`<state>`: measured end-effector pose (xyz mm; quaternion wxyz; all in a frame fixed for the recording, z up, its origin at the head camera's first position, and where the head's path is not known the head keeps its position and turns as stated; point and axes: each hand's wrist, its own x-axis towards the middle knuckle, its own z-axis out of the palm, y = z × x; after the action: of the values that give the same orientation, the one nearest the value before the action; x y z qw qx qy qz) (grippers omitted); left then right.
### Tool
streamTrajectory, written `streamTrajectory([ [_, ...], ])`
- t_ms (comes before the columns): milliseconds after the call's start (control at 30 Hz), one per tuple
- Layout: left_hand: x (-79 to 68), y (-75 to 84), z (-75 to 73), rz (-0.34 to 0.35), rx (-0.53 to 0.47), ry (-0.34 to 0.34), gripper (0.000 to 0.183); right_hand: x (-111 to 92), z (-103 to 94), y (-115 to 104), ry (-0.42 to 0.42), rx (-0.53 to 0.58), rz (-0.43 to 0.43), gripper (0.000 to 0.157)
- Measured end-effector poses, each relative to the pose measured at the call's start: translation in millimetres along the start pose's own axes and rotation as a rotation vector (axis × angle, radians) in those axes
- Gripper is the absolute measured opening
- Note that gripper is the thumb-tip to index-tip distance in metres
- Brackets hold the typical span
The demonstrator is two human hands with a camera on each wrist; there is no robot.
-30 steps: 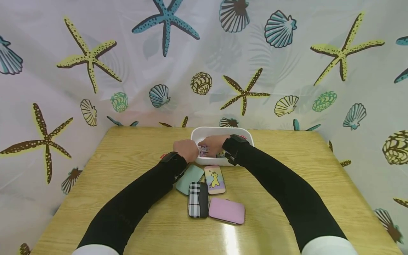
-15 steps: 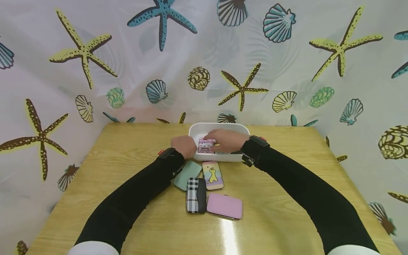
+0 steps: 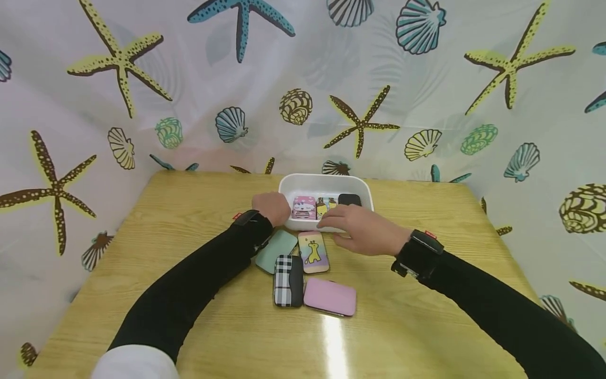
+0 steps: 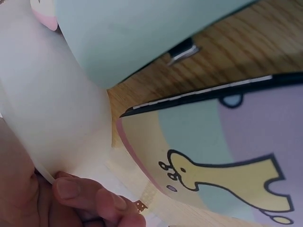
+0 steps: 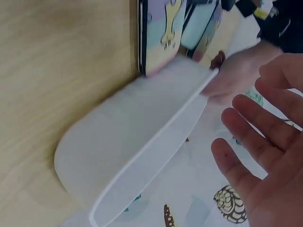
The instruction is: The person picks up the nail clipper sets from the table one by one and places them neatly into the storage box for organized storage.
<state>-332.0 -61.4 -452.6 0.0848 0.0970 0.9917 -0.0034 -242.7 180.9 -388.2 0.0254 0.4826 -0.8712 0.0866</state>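
At the bin's left end, my left hand (image 3: 272,208) grips the rim of the white plastic bin (image 3: 324,182); in the left wrist view its fingers (image 4: 83,191) curl over that edge. My right hand (image 3: 364,227) hovers by the bin's front rim with nothing in it, fingers (image 5: 251,120) extended and spread in the right wrist view. Inside the bin stand a pink cartoon case (image 3: 304,207), a yellow-and-brown patterned case (image 3: 323,205) and a black case (image 3: 349,199), the last partly hidden by the right hand.
In front of the bin lie a giraffe-print case (image 3: 313,252), a mint-green case (image 3: 276,250), a black-and-white plaid case (image 3: 288,281) and a pink case (image 3: 330,297). They rest on a wooden table (image 3: 416,295). A sea-print curtain (image 3: 265,79) surrounds it.
My right hand has let go of the pink cartoon case inside the bin and drawn back toward the front right, fingers opening. The left hand keeps its hold on the rim.
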Motion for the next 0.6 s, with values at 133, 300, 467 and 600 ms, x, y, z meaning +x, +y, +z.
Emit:
streamTrajectory([
  [133,0.2,-0.1,-3.5,0.000,0.004,-0.015,0.035,-11.4,7.1,-17.3,-0.011,-0.009,-0.064,0.030],
  [300,0.7,-0.1,-2.7,0.000,-0.009,-0.012,0.035,-23.8,20.4,-43.0,-0.158,0.015,-0.099,0.041],
  [467,0.5,0.2,-2.2,-0.003,-0.017,-0.005,0.036,-33.3,35.5,-66.8,-0.317,0.012,-0.133,0.070],
  [600,-1.4,1.2,-3.1,-0.010,-0.026,-0.010,0.037,-38.2,47.7,-76.6,-0.372,0.011,-0.164,0.080],
])
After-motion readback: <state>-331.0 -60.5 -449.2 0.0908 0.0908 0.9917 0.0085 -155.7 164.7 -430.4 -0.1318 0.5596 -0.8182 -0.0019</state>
